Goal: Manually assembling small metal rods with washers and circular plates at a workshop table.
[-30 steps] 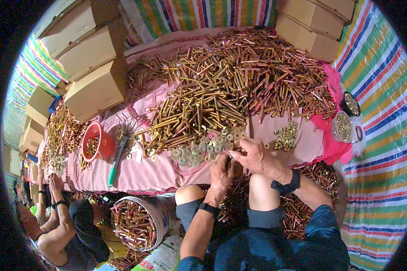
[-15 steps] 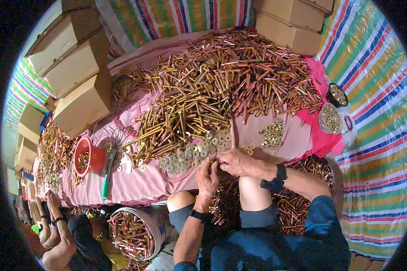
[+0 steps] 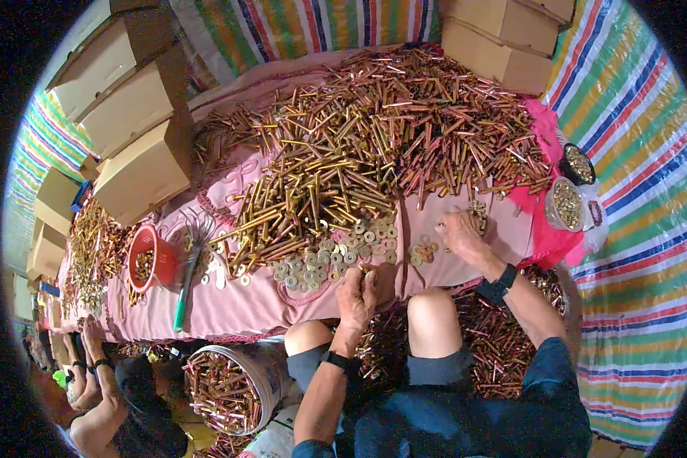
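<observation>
My left hand is at the front edge of a pink cloth-covered table, thumb and fingers pinched round a small brass-coloured piece, mostly hidden. Away to the right, my right hand reaches over a small pile of brass-coloured nuts, thumb and fingers apart; nothing shows in it. Flat round washers lie spread just beyond my left hand. A few more washers sit between the hands. Behind them rises a big heap of long gold-coloured metal bolts.
A red bowl and a green-handled whisk-like tool stand left. Cardboard boxes are stacked behind. Small containers of metal parts stand right. Below the edge is a white bucket of bolts. Another person's hands work far left.
My right hand has left my left hand and moved right and away, to the pile of nuts. The left hand has stayed nearly in place, still pinching.
</observation>
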A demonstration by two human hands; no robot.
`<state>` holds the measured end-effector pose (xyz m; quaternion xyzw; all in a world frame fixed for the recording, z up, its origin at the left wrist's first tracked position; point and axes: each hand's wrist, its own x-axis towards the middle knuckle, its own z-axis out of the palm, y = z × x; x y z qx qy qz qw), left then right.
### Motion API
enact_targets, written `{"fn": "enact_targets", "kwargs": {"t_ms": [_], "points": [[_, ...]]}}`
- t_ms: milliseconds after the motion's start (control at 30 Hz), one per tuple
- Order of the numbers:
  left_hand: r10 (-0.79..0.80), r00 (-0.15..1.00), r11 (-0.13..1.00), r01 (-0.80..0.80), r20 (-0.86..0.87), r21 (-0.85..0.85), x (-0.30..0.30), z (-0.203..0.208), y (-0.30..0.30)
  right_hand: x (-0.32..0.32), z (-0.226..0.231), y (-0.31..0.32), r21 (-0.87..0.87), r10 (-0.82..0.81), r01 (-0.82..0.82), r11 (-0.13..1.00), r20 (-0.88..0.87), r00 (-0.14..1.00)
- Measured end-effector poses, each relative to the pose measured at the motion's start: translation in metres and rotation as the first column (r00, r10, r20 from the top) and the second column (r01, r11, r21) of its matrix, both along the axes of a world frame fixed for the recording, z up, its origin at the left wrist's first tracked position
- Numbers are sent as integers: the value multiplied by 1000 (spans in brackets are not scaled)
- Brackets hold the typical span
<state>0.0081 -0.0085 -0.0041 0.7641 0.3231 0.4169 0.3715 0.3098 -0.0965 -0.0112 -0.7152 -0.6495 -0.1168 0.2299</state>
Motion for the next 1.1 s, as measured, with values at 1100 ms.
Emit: {"fn": "enact_targets", "kwargs": {"t_ms": [1100], "points": [[-107, 994, 992, 108, 29, -57, -6, -11, -1, -161, 104, 41, -43, 131, -276, 960, -805, 579]]}}
